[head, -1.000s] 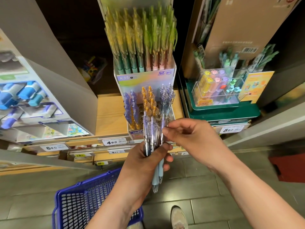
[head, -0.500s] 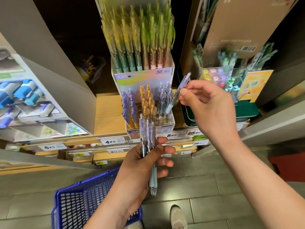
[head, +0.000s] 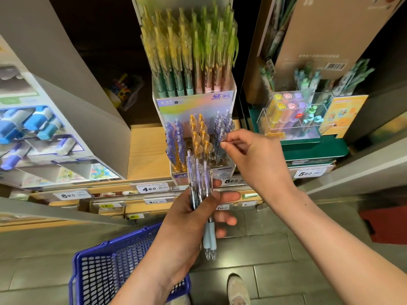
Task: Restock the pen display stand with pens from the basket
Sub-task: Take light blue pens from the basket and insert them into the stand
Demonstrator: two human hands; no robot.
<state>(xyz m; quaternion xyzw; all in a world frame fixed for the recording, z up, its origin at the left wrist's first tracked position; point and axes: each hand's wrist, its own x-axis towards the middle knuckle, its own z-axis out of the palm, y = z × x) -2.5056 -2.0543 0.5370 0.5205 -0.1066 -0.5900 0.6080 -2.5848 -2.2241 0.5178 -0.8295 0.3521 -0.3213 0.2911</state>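
The pen display stand (head: 196, 106) stands on the wooden shelf, its upper tier packed with yellow and green pens. Its lower tier holds purple, orange and pale blue pens in rows. My left hand (head: 193, 219) grips a bunch of clear pale-blue pens (head: 201, 183) upright, just in front of the stand. My right hand (head: 251, 159) pinches the top of one pale blue pen (head: 221, 139) that stands in the right-hand row of the lower tier. The blue basket (head: 105, 274) hangs under my left forearm, its contents hidden.
A grey box display with blue items (head: 44, 133) stands left of the stand. A green stand with a clear box of markers (head: 293, 119) is to the right. Price tags (head: 152, 188) line the shelf edge. My shoe (head: 237, 289) is on the tiled floor.
My right hand took one pen from the bunch, lifted it up to the right of the stand, then brought it down into the right row of the lower tier. The left hand stayed put.
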